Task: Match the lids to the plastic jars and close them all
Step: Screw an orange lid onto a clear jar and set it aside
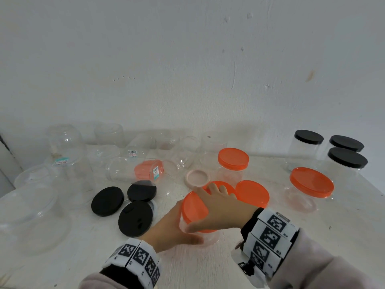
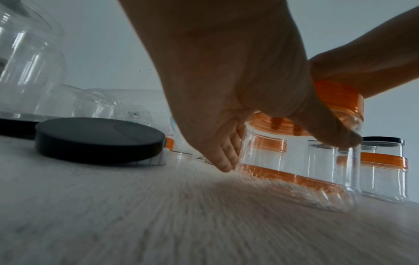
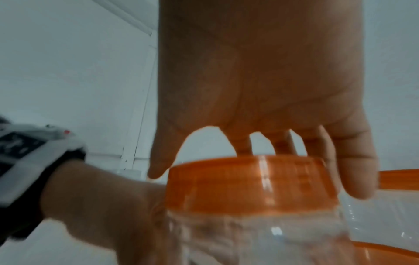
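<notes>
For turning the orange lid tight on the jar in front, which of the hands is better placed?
The right hand: it lies on top of the orange lid, fingers spread over its rim. The left hand grips the clear jar below and looks suited to steadying it.

Left hand (image 2: 226, 86) wraps clear jar (image 2: 294, 170), fingers (image 2: 224, 157) curled round its left side, thumb across its front below lid. Orange lid (image 2: 340, 100) sits on jar, tilted. Right hand (image 2: 374, 62) lies on top of lid. Black lid (image 2: 99, 139) flat on table (image 2: 158, 224), left of jar. Orange-lidded jar (image 2: 383, 177) and black-lidded jar (image 2: 383, 143) right of held jar, behind it. Large clear containers (image 2: 29, 71) far left of jar.
</notes>
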### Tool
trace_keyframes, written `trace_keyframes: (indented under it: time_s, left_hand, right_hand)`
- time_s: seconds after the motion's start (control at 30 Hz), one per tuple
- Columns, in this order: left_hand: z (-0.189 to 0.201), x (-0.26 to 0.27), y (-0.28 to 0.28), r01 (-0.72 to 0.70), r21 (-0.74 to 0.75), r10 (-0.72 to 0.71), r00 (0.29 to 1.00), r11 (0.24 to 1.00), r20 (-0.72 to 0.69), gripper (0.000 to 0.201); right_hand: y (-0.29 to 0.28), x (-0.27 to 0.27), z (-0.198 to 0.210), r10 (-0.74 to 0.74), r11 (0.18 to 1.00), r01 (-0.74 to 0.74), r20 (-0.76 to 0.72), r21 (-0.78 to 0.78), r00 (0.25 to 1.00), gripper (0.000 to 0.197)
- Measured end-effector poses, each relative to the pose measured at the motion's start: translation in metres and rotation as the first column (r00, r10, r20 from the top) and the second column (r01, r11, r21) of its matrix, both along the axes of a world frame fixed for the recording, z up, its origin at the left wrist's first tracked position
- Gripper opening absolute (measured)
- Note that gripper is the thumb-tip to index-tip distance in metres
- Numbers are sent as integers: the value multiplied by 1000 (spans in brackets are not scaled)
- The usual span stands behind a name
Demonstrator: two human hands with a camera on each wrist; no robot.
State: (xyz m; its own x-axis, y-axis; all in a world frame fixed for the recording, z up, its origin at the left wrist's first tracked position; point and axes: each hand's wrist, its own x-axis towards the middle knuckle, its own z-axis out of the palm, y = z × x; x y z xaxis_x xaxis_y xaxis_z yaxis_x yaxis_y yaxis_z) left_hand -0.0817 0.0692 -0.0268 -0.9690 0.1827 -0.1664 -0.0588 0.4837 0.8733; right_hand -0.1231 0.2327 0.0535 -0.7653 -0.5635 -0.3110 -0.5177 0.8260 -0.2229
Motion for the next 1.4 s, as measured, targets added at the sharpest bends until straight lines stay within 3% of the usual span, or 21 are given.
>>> trace_keyframes:
  time_s: [0.17, 0.4, 0.67, 0.83, 1.1, 1.27, 1.4]
  left_hand:
    - [1, 0, -1, -3, -12, 3, 1000, 1000, 7, 103]
    - [2, 0, 1, 13, -16, -13, 1000, 1000, -6, 102]
    - [4, 0, 2, 14, -20, -14, 1000, 1000, 11, 98]
    - [3, 0, 2, 9, -17, -9, 1000, 1000, 12, 100]
    - [1, -1, 1, 1, -15, -1, 1000, 1000, 1, 106]
    - [3, 0, 1, 0, -35, 1, 1000, 999, 9, 99]
    - [4, 1, 1, -2, -39, 2, 1000, 999, 10, 99]
  right_hand:
    - [1, -6, 6, 108, 994, -109, 50, 21, 993, 91]
    - [-2, -4, -1, 11, 999, -9, -41, 50, 999, 98]
    - [1, -13, 10, 79, 995, -84, 100, 47, 992, 98]
    - [6, -11, 0, 79, 997, -79, 17, -9, 997, 95]
    - [-1, 3, -13, -69, 997, 63, -150, -45, 986, 95]
    - [3, -3, -5, 17, 1000, -18, 41, 13, 999, 101]
    - [3, -5, -1, 98, 995, -98, 35, 11, 995, 97]
